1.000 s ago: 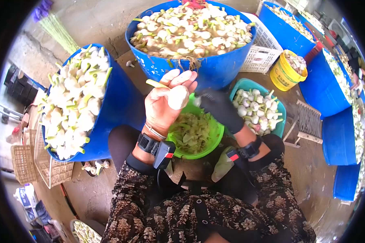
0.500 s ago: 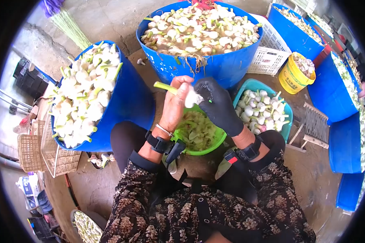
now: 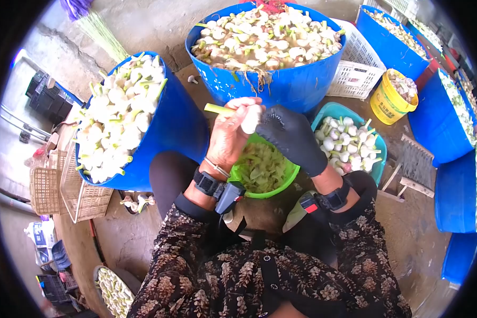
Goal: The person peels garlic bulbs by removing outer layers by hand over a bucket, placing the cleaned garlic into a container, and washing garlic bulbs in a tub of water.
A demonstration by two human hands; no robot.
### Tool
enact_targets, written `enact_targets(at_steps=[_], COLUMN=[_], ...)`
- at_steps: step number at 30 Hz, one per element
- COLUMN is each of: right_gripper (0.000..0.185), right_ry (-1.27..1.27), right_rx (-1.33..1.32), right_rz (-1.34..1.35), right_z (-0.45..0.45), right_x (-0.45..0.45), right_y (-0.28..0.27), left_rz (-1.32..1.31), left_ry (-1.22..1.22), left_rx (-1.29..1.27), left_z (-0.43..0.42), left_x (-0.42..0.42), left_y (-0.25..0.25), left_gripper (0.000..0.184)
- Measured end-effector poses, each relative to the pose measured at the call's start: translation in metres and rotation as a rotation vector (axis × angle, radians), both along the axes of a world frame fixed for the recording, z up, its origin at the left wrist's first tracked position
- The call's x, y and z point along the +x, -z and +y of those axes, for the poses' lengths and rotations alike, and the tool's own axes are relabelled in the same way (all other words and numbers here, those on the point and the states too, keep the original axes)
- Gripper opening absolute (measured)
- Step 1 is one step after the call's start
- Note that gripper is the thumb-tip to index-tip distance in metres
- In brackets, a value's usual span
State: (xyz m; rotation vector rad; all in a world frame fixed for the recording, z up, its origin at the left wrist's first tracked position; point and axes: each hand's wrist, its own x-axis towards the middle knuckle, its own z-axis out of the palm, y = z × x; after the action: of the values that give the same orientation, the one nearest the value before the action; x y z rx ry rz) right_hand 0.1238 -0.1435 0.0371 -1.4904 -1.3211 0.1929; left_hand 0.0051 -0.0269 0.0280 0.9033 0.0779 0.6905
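Note:
My left hand [image 3: 229, 132] is closed round a white garlic bulb [image 3: 252, 119], whose green stem sticks out to the left. My right hand [image 3: 291, 135], in a dark glove, has its fingers bent together against the bulb's right side; whether they pinch anything is hidden. Below both hands stands a green basin [image 3: 288, 183] holding pale green peelings [image 3: 261, 167]. A teal basin [image 3: 381, 146] with garlic bulbs [image 3: 344, 143] is beside my right forearm.
A large blue tub [image 3: 270, 85] of garlic in water stands ahead, another blue tub [image 3: 183, 132] heaped with garlic at left. Rightward are a white crate [image 3: 352, 77], a yellow bucket [image 3: 385, 107], a small stool [image 3: 416, 164] and more blue tubs. Crates [image 3: 85, 196] stand at lower left.
My gloved right hand has come from beyond the bulb's right side to rest against it. The bulb in my left hand has turned. The whole view has shifted, moving the tubs rightward.

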Motion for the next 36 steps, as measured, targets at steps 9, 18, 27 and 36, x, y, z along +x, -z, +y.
enact_targets(at_steps=[9, 18, 27, 36], right_gripper=[0.017, 0.01, 0.016, 0.017], right_ry=[-0.118, -0.165, -0.129, -0.139], right_rx=[-0.049, -0.142, -0.099, -0.151], right_rz=[0.334, 0.052, -0.211, 0.036], right_z=[0.016, 0.024, 0.022, 0.033], right_x=[0.005, 0.014, 0.005, 0.012], right_y=[0.019, 0.038, 0.023, 0.005], left_rz=[0.042, 0.376, 1.13, 0.474], left_ry=[-0.189, -0.497, -1.329, -0.127], left_rx=[0.053, 0.581, 1.553, 0.699], left_z=[-0.01, 0.038, 0.221, 0.057], left_x=[0.005, -0.055, -0.22, -0.018], left_y=[0.011, -0.085, -0.138, -0.052], left_gripper=[0.02, 0.018, 0.043, 0.023])
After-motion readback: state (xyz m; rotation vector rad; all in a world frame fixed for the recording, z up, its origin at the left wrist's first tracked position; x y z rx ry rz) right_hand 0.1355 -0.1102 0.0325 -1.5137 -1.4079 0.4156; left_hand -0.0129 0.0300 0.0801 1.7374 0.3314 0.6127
